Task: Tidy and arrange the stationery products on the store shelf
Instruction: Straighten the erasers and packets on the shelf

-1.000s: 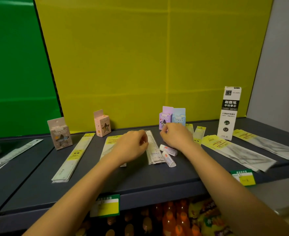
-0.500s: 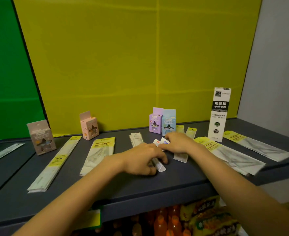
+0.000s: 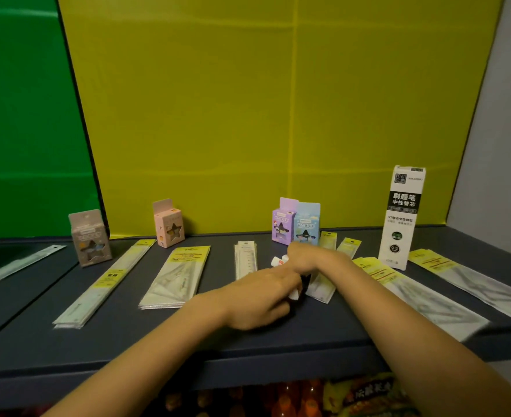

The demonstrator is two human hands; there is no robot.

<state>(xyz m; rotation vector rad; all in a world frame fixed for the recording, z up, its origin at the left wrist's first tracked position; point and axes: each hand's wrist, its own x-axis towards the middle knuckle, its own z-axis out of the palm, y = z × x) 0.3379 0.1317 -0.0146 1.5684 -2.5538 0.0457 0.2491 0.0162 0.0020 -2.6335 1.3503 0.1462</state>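
Note:
On the dark grey shelf [image 3: 127, 341], my left hand [image 3: 260, 299] is curled over a small white tube [image 3: 294, 294]; only the tube's end pokes out past my fingers. Just behind it, my right hand [image 3: 306, 257] pinches a second small white tube [image 3: 278, 260] with a red mark. A narrow white ruler pack [image 3: 246, 260] lies left of both hands. Slim yellow-topped packs [image 3: 320, 287] lie under my right wrist. Purple [image 3: 283, 224] and blue [image 3: 307, 227] star boxes stand upright behind the hands.
Further left lie a set-square pack [image 3: 179, 275] and a long ruler pack [image 3: 106, 281], with a pink box [image 3: 169, 225] and a grey box [image 3: 90, 239] behind. A tall white refill box [image 3: 402, 218] and two long packs [image 3: 413, 293] sit on the right.
Both hands have left the narrow white ruler pack and moved right, onto the two small white tubes that lay loose on the shelf. My left hand now covers one tube.

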